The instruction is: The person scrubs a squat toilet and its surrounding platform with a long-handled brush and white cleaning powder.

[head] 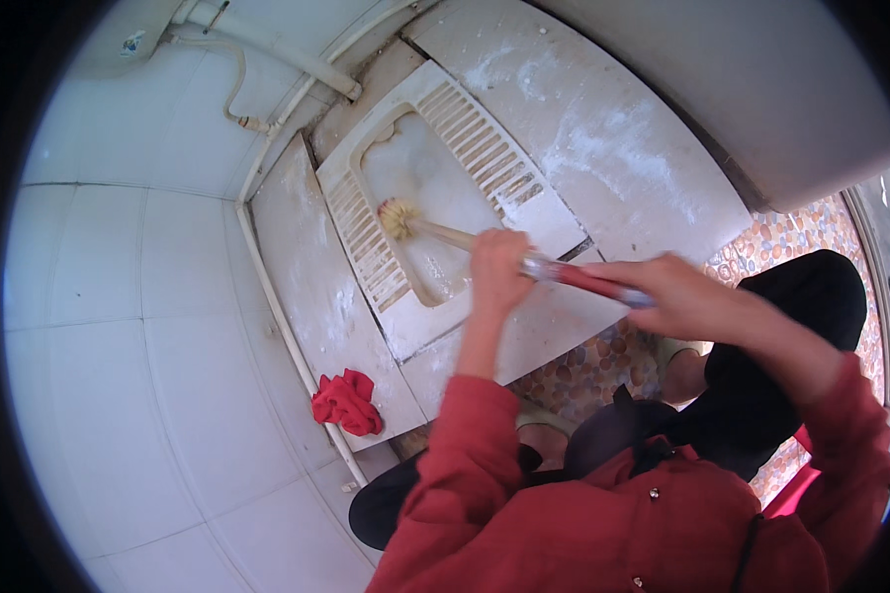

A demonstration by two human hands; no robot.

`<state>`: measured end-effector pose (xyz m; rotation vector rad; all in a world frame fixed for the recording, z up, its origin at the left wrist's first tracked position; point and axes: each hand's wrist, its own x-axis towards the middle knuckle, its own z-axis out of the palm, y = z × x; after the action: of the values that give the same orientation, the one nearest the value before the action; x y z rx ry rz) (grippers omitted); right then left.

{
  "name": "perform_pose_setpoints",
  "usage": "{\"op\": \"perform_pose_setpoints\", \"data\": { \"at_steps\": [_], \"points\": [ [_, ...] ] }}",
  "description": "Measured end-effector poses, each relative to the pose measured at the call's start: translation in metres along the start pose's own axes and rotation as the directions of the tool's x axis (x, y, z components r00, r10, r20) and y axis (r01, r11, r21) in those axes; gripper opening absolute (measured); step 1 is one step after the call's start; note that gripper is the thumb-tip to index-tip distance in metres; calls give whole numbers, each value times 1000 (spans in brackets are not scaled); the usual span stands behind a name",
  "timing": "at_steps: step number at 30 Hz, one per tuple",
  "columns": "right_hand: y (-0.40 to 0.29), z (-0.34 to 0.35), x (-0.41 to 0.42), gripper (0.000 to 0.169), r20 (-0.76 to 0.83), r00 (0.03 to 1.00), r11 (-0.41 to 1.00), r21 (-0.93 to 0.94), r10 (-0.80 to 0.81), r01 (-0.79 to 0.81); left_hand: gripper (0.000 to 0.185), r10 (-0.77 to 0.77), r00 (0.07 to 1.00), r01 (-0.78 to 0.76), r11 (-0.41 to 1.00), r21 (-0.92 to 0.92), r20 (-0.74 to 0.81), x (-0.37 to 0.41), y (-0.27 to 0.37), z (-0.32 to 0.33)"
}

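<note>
Both my hands grip the long handle of a toilet brush (pixel 399 219). My left hand (pixel 500 268) is closed round the middle of the handle, and my right hand (pixel 664 295) holds its red and silver upper end. The round, pale bristle head, with some red on it, rests inside the basin near the left wall of a white ceramic squat toilet (pixel 445 326). Ribbed foot rests flank the basin. White residue marks the toilet and the surrounding light tiles (pixel 608 163).
A crumpled red cloth (pixel 347 402) lies on the left tile edge by a white pipe (pixel 285 319). A cistern (pixel 119 37) and its thick pipe (pixel 289 55) are at the upper left. White tiled wall stands left; pebble-patterned floor (pixel 801 233) shows at the right.
</note>
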<state>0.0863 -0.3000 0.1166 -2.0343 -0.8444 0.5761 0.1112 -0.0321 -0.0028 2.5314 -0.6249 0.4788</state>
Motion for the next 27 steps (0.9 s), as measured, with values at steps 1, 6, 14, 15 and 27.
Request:
{"op": "perform_pose_setpoints", "data": {
  "at_steps": [1, 6, 14, 15, 27],
  "points": [
    [8, 23, 22, 66, -9, 999, 998, 30, 53, -53, 17, 14, 999, -15, 999, 38, 35, -2, -29, -4],
    [-7, 50, 52, 68, 49, 966, 965, 54, 254, -256, 19, -27, 999, 25, 997, 79, 19, -12, -56, -18],
    [-59, -158, -69, 65, 297, 895, 931, -250, 333, -264, 14, -122, 972, 58, 952, -301, -199, 39, 144, -7],
    [-47, -159, -51, 65, 338, 901, 953, -224, 270, -202, 14, -192, 967, 159, 969, -187, -170, 28, 126, -10],
    [-28, 2, -61, 72, 99, 984, 979, -156, 150, -133, 12, -73, 993, 70, 997, 27, 98, -36, 15, -15]
  ]
}}
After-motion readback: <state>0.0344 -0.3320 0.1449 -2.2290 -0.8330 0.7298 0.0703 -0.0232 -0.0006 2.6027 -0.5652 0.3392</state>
